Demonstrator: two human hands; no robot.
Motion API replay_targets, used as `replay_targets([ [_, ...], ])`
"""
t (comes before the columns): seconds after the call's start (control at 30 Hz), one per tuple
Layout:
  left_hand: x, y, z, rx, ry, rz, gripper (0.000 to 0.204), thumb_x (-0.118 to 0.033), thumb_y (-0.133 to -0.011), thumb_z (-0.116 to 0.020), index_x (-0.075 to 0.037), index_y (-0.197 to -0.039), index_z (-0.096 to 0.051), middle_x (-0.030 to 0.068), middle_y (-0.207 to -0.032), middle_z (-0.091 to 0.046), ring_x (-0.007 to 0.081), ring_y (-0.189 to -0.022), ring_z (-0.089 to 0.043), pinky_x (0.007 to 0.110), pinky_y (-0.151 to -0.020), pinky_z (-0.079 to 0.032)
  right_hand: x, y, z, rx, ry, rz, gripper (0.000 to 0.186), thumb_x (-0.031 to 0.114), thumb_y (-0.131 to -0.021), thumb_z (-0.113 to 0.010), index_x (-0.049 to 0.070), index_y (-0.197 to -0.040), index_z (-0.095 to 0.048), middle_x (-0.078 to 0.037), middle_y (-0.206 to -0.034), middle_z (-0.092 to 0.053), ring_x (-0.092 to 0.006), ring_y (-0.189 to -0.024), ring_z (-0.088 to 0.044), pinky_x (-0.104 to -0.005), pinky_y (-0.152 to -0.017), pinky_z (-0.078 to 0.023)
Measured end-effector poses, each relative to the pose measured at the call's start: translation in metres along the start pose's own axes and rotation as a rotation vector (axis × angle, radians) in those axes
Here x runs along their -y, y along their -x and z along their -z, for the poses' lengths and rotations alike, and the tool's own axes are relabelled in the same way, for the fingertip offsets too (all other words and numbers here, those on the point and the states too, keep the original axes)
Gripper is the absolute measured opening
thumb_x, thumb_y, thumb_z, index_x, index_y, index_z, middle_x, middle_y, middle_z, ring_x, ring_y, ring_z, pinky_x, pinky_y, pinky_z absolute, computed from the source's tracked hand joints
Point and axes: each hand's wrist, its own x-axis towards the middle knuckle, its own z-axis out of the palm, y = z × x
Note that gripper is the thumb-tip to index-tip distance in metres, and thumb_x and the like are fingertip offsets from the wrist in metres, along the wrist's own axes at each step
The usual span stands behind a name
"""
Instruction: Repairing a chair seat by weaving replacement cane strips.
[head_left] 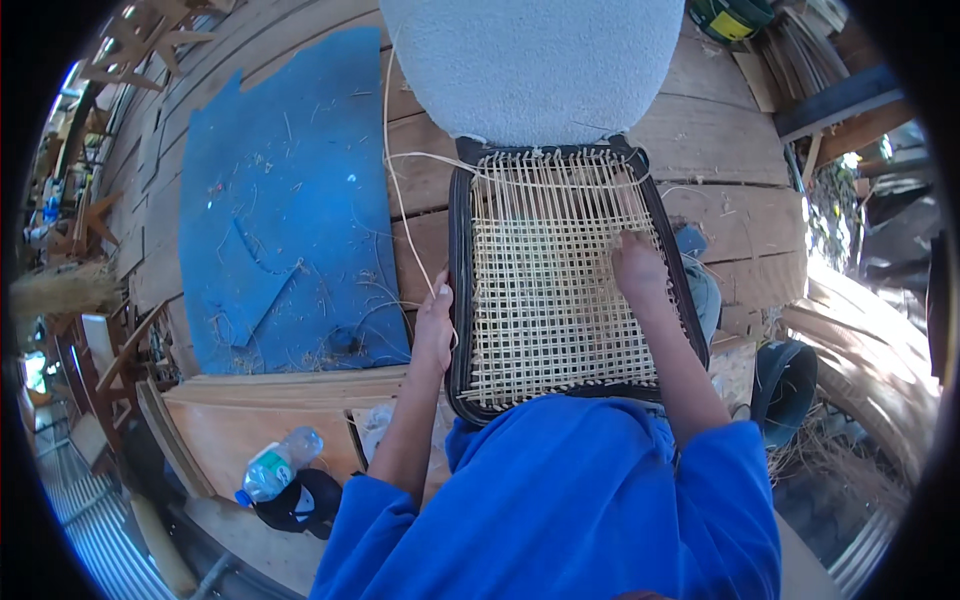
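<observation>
Just before the person's blue shirt (570, 490), an open-grid cane weave (550, 290) in a dark, rounded frame (462, 220)

Left hand (434, 325): fingers pinching a thin, pale strand (386, 120). Right hand (638, 268), over the weave: cannot tell. Beyond: ragged blue sheet (290, 170), rough planks (740, 220).

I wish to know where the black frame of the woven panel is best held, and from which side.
Probably by the frame's left rail, from the left, beyond the left hand: this long, nearly straight side lies outside the weave, so a grip there need not press it. The top edge seems worse, with pale fabric close behind it.
</observation>
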Motion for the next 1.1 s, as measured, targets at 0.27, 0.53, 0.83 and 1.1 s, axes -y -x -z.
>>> replay_targets([
  [0.27, 0.003, -0.004, 0.010, 0.036, -0.129, -0.046, 0.037, -0.020, -0.089, -0.037, 0.001, -0.120, -0.040, 0.0100, -0.106, -0.053, 0.0156, -0.092, -0.054, 0.027, -0.082, -0.043, -0.010, 0.001, -0.011, 0.009, 0.136, 0.018, 0.010, 0.009, -0.077, -0.046, 0.004, -0.082, -0.053, -0.015, -0.081, -0.054, -0.0316, -0.074, -0.056, -0.0383, -0.064, -0.047],
  [0.53, 0.005, -0.002, 0.004, 0.019, -0.209, -0.050, 0.034, -0.019, -0.088, -0.038, -0.002, -0.116, -0.045, 0.0073, -0.099, -0.055, 0.0146, -0.087, -0.054, 0.027, -0.079, -0.043, -0.126, -0.046, 0.116, -0.469, -0.069, -0.180, 0.025, 0.020, -0.083, -0.047, 0.000, -0.098, -0.055, -0.015, -0.085, -0.059, -0.0244, -0.079, -0.057, -0.0334, -0.072, -0.043],
  [0.83, 0.002, -0.014, 0.011, -0.140, -0.512, -0.121, 0.033, -0.018, -0.088, -0.038, -0.001, -0.115, -0.045, 0.0078, -0.098, -0.055, 0.0132, -0.079, -0.055, 0.027, -0.072, -0.046, -0.190, 0.013, 0.076, -0.139, -0.351, -0.363, 0.028, 0.019, -0.082, -0.051, 0.002, -0.104, -0.056, -0.005, -0.079, -0.059, -0.0130, -0.071, -0.054, -0.0247, -0.063, -0.043],
  [1.1, -0.081, 0.009, -0.059, -0.166, -0.489, -0.425, 0.030, -0.023, -0.089, -0.042, -0.001, -0.109, -0.049, 0.0018, -0.067, -0.049, 0.0049, -0.045, -0.038, 0.018, -0.038, -0.034, -0.190, 0.020, 0.052, 0.001, -0.746, -0.527, 0.024, 0.020, -0.081, -0.053, 0.006, -0.100, -0.058, 0.002, -0.075, -0.057, -0.0041, -0.062, -0.048, -0.0194, -0.050, -0.037],
])
